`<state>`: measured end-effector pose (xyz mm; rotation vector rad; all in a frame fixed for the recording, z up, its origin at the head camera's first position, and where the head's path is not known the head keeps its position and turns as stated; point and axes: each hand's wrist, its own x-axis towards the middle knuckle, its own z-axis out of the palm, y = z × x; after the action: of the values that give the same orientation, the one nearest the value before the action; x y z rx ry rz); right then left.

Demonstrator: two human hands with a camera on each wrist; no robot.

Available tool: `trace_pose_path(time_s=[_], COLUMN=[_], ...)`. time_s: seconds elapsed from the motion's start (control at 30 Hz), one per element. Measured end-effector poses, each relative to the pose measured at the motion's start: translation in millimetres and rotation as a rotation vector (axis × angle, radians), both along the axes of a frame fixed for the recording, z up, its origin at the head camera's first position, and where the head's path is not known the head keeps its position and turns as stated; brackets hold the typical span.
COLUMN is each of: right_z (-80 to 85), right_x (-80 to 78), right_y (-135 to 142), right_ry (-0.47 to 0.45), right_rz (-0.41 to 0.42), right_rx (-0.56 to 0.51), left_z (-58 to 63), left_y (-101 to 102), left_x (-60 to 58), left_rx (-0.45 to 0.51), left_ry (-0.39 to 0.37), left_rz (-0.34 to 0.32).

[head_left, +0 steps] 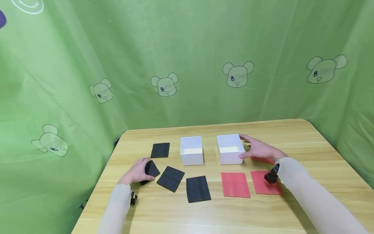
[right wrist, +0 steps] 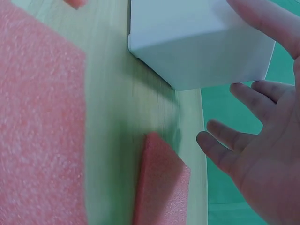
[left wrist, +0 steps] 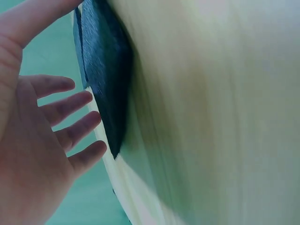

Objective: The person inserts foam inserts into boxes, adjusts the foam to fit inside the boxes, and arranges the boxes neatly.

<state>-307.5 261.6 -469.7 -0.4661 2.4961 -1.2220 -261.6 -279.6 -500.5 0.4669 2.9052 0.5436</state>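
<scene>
Green curtain (head_left: 198, 39) biggest, wraps the table from 9 round through 12 to 3, five outlined bear heads printed on it. Wood-grain table (head_left: 163, 216) next; clock read from its middle, 12 at the far edge. Two pale sleeves come in, left sleeve (head_left: 113, 208) from 7, right sleeve (head_left: 318, 198) from 4. Two white open-topped boxes: left box (head_left: 192, 159) at 11, right box (head_left: 229, 158) at 2, near each other, gap between. Right hand (head_left: 260, 150) between 2 and 3, on the right box's right side, thumb at its near corner, index finger toward its far corner; fingers spread and mostly straight in the right wrist view, firm contact cannot be told. Left hand (head_left: 136, 170) at 9, thumb and fingers spread apart over the outermost black square (head_left: 151, 169), not pinching; touch can't be told. Other black squares lie flat: far black square (head_left: 160, 150) at 10, middle black square (head_left: 170, 179) between 8 and 9, near black square (head_left: 198, 189) at 6. Red squares: inner red square (head_left: 235, 184) just short of 4, flat; outer red square (head_left: 264, 187) just past 3, flat, partly hidden; rear red square (head_left: 264, 161) just before 3, mostly behind right hand. More red shows between that hand's fingers, same piece or not, can't tell. Smallest, black wrist devices: right device (head_left: 271, 177) overlapping outer red in view, left device (head_left: 133, 198) at 8.
</scene>
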Motion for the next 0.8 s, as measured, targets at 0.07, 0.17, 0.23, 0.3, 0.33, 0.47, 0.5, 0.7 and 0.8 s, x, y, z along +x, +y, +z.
trace_pose_path(time_s=[0.07, 0.17, 0.23, 0.3, 0.33, 0.47, 0.5, 0.7, 0.8], right_z=[-1.1, -1.7, -2.4, -3.2, -3.7, -6.4, -7.1, -10.1, -10.5], right_x=[-1.4, -2.9, -3.8, -4.4, -5.0, -6.6, -7.0, -8.5, -8.9], right_y=[-1.0, -1.4, -0.9, 0.0, 0.3, 1.8, 2.0, 0.9, -0.4], right_ry=[-0.019, -0.036, -0.042, -0.048, -0.051, -0.07, -0.071, -0.08, -0.085], right_rz=[-0.002, -0.001, 0.003, 0.013, 0.018, 0.024, 0.025, 0.029, 0.023], right_rx=[-0.009, -0.024, -0.035, -0.045, -0.051, -0.075, -0.079, -0.119, -0.121], left_z=[-0.9, -1.2, -1.1, -1.3, -1.6, -2.4, -2.6, -1.9, -1.0], left_y=[-3.5, -5.7, -5.7, -5.3, -5.0, -3.8, -3.5, -4.0, -4.6], left_x=[0.9, 2.3, 2.9, 3.7, 4.0, 5.3, 5.2, 5.1, 6.3], left_rx=[-0.004, -0.009, -0.016, -0.029, -0.032, -0.04, -0.043, -0.059, -0.059], left_ry=[-0.005, -0.01, -0.011, -0.014, -0.014, -0.011, -0.009, 0.004, 0.006], left_rz=[-0.001, -0.004, -0.004, -0.005, -0.007, -0.018, -0.019, -0.002, 0.004])
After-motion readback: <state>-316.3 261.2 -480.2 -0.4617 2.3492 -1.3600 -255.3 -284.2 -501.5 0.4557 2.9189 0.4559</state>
